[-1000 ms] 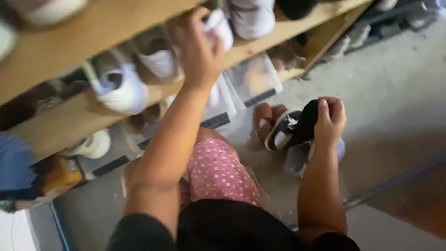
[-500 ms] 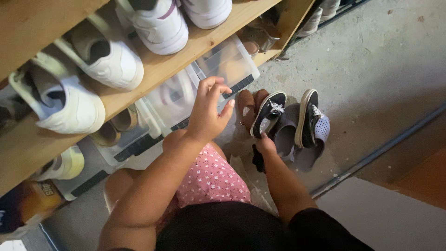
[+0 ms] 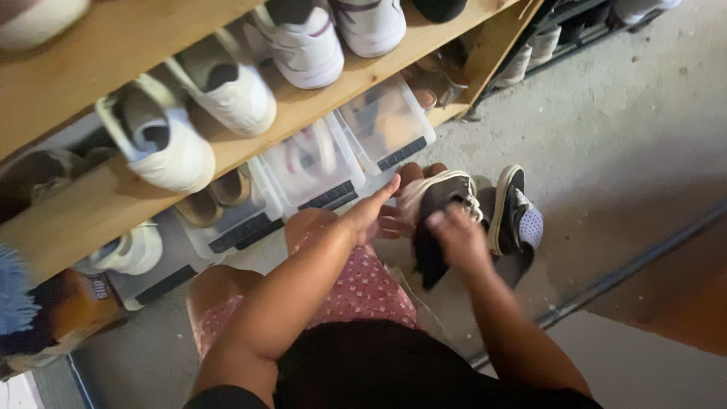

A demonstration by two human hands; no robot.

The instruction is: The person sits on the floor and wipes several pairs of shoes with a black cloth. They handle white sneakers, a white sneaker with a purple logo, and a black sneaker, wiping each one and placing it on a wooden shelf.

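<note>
My right hand (image 3: pixel 457 236) is closed over a black sneaker with a white sole and laces (image 3: pixel 439 198), held low above the concrete floor in front of my knees. Fingers spread, my left hand (image 3: pixel 372 217) sits just left of that sneaker, at its side; I cannot tell if it touches. A second black sneaker with a white toe patch (image 3: pixel 516 213) stands on its side just right of the held one. Pink dotted shorts (image 3: pixel 356 291) cover my lap below both arms.
A wooden shoe shelf (image 3: pixel 91 208) runs across the top left, carrying white sneakers (image 3: pixel 227 91). Clear plastic boxes (image 3: pixel 386 125) sit under it on the floor. A metal rail (image 3: pixel 636 265) crosses the concrete floor at the right.
My left hand has dropped from the clear box on the shelf side down to the black sneaker. My right hand has shifted onto the top of that sneaker.
</note>
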